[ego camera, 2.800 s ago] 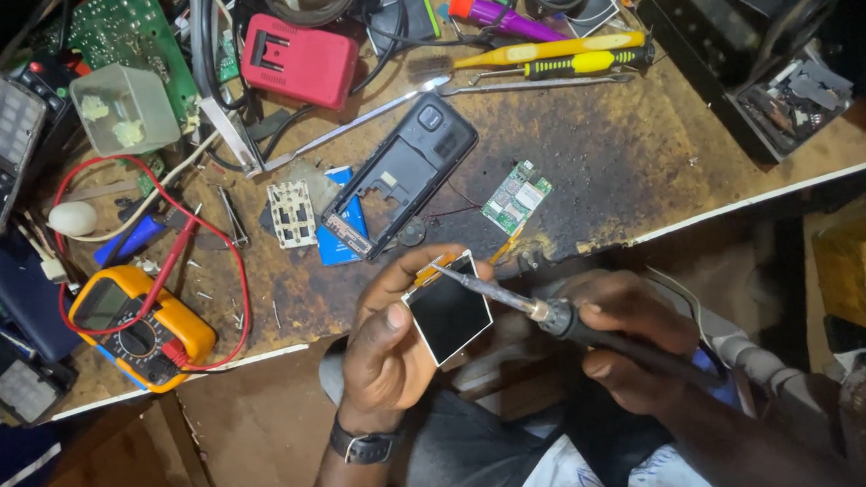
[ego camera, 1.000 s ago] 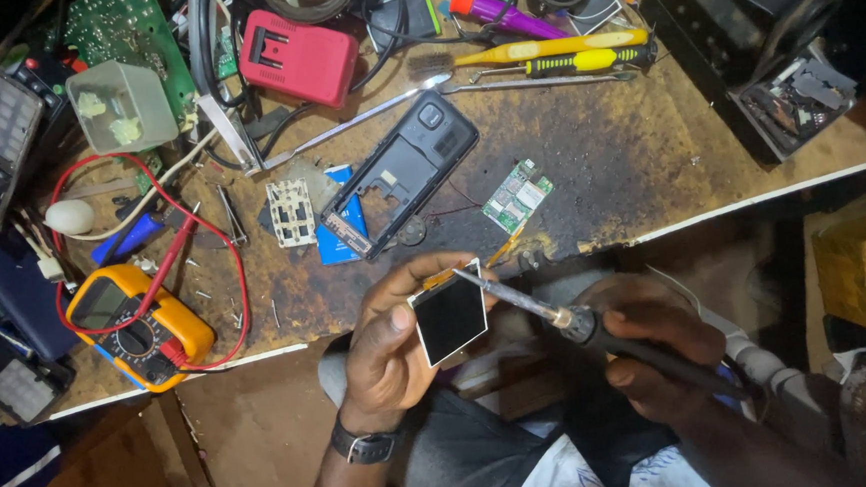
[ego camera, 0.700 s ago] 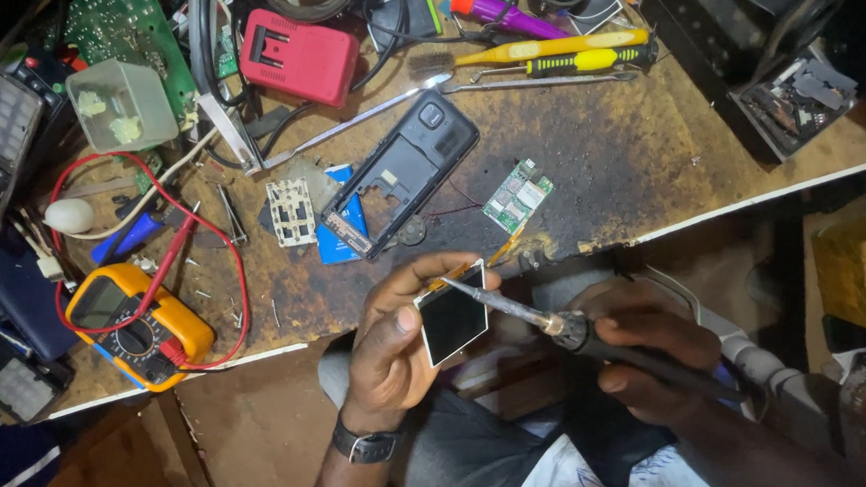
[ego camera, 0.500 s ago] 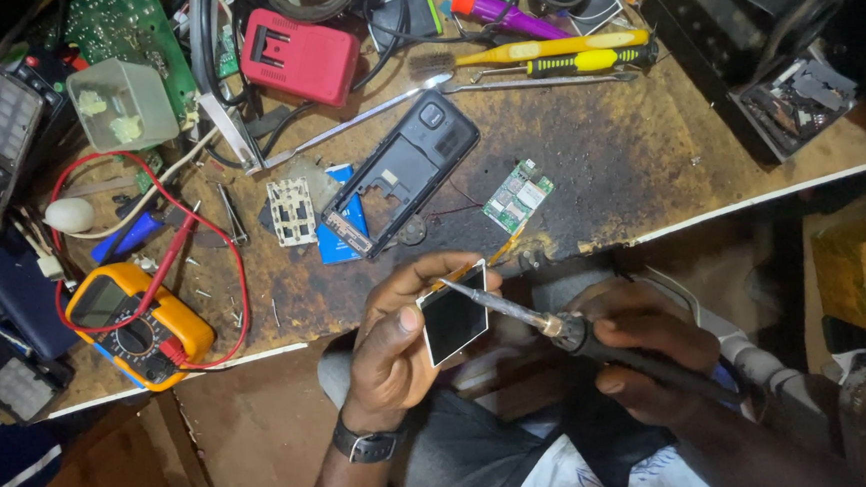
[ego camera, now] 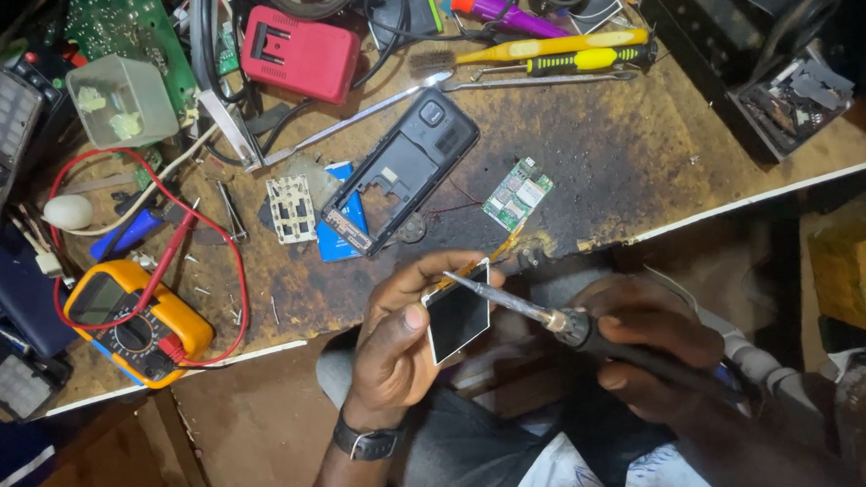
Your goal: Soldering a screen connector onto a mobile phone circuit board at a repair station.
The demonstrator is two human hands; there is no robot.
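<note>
The left hand [ego camera: 399, 341] is clamped on a small display module [ego camera: 457, 314], thumb on its near face and fingers curled over its far edge. The module is held just below the front edge of the workbench [ego camera: 648, 160], over the person's lap, tilted with its dark screen facing the camera.

The right hand [ego camera: 650, 346] is wrapped closed around the handle of a soldering iron [ego camera: 558, 321]. The iron's metal tip points up and left and meets the upper edge of the display module, next to a short orange flex strip at that corner. The two hands are apart, linked only through the iron and the module.

On the bench, directly above the hands, lie an open black phone housing [ego camera: 399, 170] and a small green circuit board [ego camera: 516, 194], both well apart from the module. A yellow multimeter [ego camera: 137, 322] with red leads sits at the bench's front left edge. A yellow screwdriver [ego camera: 561, 47] and a red block [ego camera: 299, 53] lie toward the back.

The bench surface between the circuit board and the black box [ego camera: 741, 44] at right is bare and scorched. Open room remains below the bench edge around both hands
</note>
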